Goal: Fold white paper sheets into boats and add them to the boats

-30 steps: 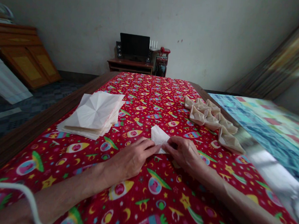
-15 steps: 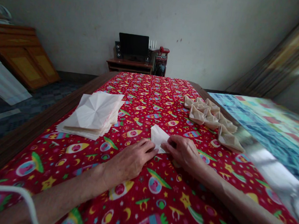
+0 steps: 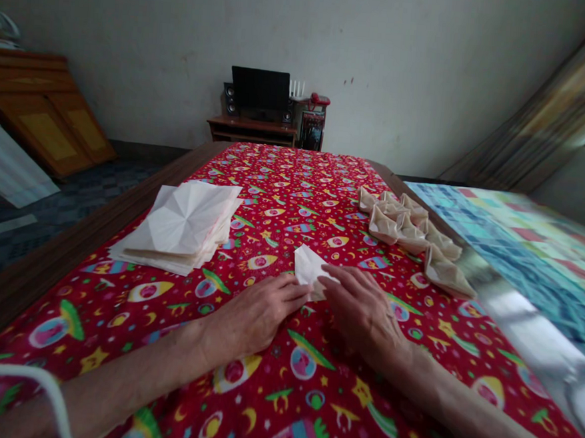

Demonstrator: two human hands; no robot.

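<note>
Red cloth (image 3: 306,380), printed with rockets, stars and moons, is spread over a wooden table (image 3: 90,241), whose dark brown surface is seen along the left edge. Roughly midway between the left and right edges, a piece of folded white paper (image 3: 307,261) is laid on the cloth, its pointed end turned toward the far edge. Its near left side is met by the fingertips of the left hand (image 3: 261,307), whose fingers are bent and set close together; whether the paper is pinched or only pressed cannot be told. The right hand (image 3: 364,307) is held over the paper's right side, its fingers unclenched, loosely extended and slightly parted; whether the paper is touched by their tips cannot be made out. Near the left edge, a stack of sheets (image 3: 182,221) is set unevenly, the top one marked with creases fanning from its middle. Beside the right edge, cream folded shapes (image 3: 411,237) are clustered. Beyond the far edge, a black monitor (image 3: 260,91) is placed on a low desk (image 3: 251,128), with a red telephone (image 3: 319,101) seen to its right. Past the right edge, a bed (image 3: 521,242) is covered in patchwork colours.
</note>
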